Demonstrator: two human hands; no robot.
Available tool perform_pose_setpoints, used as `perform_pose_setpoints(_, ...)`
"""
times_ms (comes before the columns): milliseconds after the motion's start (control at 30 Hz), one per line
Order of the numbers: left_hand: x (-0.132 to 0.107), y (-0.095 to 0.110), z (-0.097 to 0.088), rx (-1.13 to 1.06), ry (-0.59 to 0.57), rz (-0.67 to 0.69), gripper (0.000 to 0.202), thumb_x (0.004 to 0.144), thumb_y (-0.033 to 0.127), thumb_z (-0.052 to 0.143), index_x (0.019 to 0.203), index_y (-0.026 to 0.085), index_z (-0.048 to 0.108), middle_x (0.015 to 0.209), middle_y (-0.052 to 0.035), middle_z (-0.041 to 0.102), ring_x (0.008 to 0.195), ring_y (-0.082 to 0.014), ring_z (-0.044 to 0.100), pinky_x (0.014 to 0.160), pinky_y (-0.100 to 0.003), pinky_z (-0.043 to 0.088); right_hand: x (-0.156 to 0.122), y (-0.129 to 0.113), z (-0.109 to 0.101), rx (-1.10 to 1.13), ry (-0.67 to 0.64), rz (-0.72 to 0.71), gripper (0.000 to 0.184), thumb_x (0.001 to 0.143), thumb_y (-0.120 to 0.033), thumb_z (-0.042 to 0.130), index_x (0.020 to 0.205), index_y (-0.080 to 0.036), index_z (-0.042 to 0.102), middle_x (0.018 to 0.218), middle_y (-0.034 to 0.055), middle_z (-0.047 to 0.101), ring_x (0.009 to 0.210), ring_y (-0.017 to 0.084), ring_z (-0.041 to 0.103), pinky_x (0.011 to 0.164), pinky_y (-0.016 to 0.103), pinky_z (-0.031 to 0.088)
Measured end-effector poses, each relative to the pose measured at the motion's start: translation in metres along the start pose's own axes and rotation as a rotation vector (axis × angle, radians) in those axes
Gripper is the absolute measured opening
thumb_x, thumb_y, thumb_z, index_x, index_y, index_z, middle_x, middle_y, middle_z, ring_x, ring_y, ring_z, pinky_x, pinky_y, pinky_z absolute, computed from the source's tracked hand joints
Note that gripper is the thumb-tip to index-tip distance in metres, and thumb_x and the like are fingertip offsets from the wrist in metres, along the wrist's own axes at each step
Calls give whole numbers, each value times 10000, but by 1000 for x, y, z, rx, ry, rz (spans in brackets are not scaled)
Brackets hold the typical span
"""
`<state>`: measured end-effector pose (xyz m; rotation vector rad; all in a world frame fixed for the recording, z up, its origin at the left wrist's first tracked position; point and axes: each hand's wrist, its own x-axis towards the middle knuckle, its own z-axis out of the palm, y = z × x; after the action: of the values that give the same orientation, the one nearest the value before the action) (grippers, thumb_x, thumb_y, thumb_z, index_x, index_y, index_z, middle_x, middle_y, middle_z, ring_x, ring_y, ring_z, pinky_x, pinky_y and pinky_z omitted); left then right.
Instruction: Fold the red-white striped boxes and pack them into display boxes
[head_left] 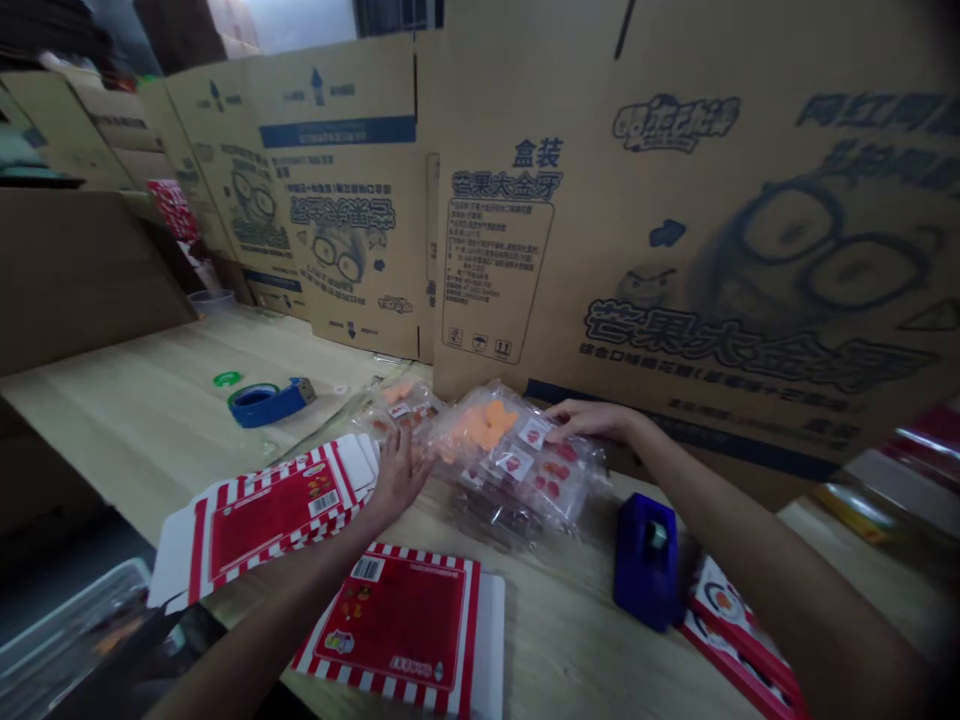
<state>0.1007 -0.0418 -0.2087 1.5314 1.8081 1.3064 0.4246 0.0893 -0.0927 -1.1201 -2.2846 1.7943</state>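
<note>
A pile of clear plastic candy packs (517, 465) with orange and red pieces and small white labels lies on the table before me. My right hand (589, 420) grips the pile's upper right edge, fingers over the plastic. On the other side, my left hand (401, 475) has its fingers stretched out against the pile's left edge, next to another clear pack (397, 405) behind it. Flat red-and-white striped boxes (274, 510) lie left of and partly under my left forearm. Another flat striped box (405, 625) lies nearer to me.
A dark blue tape dispenser (646, 560) stands right of the packs, beside red boxes (742, 630). A blue tape holder (270, 402) and green ring (226, 379) lie at left. Large printed cartons (495, 290) wall off the back. A clear plastic bin (75, 610) sits lower left.
</note>
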Motion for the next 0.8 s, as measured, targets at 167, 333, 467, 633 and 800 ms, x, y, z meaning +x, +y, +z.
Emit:
perform_pose_setpoints(167,-34,25,-1,-168,-112,95,664,739,428,690,1311,181,461,1479,-149,379,1415,-316,261,1182,-441,150,5,0,10,-446,210,-148,326,780,-423,550,645,-146,656,606,-15,619,575,133,519,583,233,382)
perform_pose_setpoints(333,-44,39,13,-170,-99,53,1048,441,396,890,1346,183,408,1529,-184,274,1440,-392,125,1170,-522,105,-10,-12,42,-739,613,-124,237,878,-273,471,846,-196,694,905,73,710,881,207,629,750,242,406)
perform_pose_setpoints(467,-59,36,17,-130,-27,8,1026,440,381,888,1328,194,409,1542,-186,230,1442,-403,91,1159,-533,124,-45,-22,60,-831,810,-111,316,921,-265,386,1022,-192,677,1054,106,695,986,237,624,823,281,413)
perform_pose_setpoints(633,-56,26,17,-59,43,-18,1029,439,360,893,1321,165,401,1559,-229,149,1446,-407,19,1150,-548,7,-113,-16,75,-802,973,-83,359,913,-332,364,1012,-201,683,952,100,708,867,254,635,762,319,429)
perform_pose_setpoints(800,-36,18,17,71,28,1,1076,426,408,894,1334,148,379,1548,-242,176,1432,-422,103,1154,-537,50,-186,17,116,-555,878,21,379,882,-463,427,988,-221,698,689,59,652,631,222,576,637,313,420)
